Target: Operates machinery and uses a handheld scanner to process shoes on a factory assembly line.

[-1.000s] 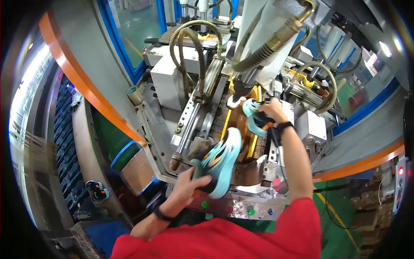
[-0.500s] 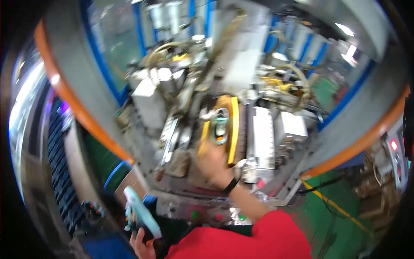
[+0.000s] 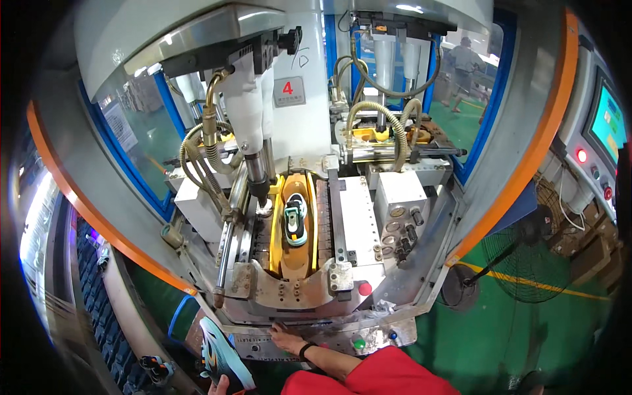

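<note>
My left hand (image 3: 221, 386) holds a light blue sneaker (image 3: 226, 361) at the lower left, its sole side toward the machine. Over the front control panel (image 3: 388, 336) of the machine is my right hand (image 3: 287, 340), fingers stretched to the left, with nothing seen in them; whether they press a button is hidden. Beyond it, another shoe (image 3: 295, 222), dark, white and pale teal, lies in the press bed between two yellow side pads (image 3: 312, 227). A metal press cylinder (image 3: 258, 172) stands to the left of that shoe.
A green button (image 3: 359, 343) and a red knob (image 3: 365, 289) are at the machine's front. Orange-edged guards (image 3: 520, 204) curve around both sides. A screen panel (image 3: 609, 118) and a floor fan (image 3: 526, 257) stand to the right. Another shoe (image 3: 156, 368) sits at the lower left.
My right hand has drawn back from the shoe in the press bed to the front panel. The view has steadied and turned; my left hand still holds the sneaker.
</note>
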The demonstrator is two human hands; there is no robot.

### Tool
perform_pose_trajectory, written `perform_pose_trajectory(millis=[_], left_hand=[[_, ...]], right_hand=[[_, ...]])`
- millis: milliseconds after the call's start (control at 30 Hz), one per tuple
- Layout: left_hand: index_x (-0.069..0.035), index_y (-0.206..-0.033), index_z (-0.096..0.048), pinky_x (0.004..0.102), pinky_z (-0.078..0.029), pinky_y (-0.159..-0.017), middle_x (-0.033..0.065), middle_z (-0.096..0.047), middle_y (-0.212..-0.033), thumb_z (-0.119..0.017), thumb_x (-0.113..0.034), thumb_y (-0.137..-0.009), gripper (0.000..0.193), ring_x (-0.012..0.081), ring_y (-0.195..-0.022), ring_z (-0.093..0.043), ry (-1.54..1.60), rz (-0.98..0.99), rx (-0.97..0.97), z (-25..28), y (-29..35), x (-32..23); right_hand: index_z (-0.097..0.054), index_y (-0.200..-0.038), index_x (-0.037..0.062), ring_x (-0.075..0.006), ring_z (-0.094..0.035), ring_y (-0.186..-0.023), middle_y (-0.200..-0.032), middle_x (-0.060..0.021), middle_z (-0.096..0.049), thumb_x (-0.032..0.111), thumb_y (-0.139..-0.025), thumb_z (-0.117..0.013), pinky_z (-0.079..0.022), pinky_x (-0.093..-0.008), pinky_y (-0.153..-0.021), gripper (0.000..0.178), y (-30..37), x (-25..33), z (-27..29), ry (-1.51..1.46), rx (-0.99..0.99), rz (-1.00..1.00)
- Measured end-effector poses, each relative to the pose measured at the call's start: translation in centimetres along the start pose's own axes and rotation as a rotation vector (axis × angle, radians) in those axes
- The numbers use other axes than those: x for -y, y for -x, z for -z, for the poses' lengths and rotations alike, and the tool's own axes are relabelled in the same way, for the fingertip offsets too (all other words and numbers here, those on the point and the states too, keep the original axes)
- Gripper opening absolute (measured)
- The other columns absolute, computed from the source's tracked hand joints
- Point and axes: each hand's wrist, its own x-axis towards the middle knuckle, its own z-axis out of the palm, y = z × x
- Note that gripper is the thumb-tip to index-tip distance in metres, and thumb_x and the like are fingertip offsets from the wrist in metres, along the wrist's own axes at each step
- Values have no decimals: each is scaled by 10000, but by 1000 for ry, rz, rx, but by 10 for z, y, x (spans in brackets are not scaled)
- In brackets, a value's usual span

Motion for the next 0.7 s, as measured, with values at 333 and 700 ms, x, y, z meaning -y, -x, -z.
perform_pose_trajectory(millis=[333,700], left_hand=[[-14,-1089,-624,317,-534,-667,101,-688,-916,-672,-280,-894,333,240,-774,-665,44,154,39,35,-15,39],[-22,-1145,-581,465,-538,-821,111,-671,-1034,-590,-181,-904,289,281,-953,-662,144,-40,-1,39,45,52]], right_hand=[[-625,-1081,-50,-439,-411,-1232,-1231,-209,-486,165,-812,-544,-343,-528,-1092,353,11,1,-7,525,105,354],[-540,-1179,66,-383,-424,-1234,-1221,-185,-481,345,-858,-619,-434,-501,-964,433,12,-2,13,-183,37,32]])
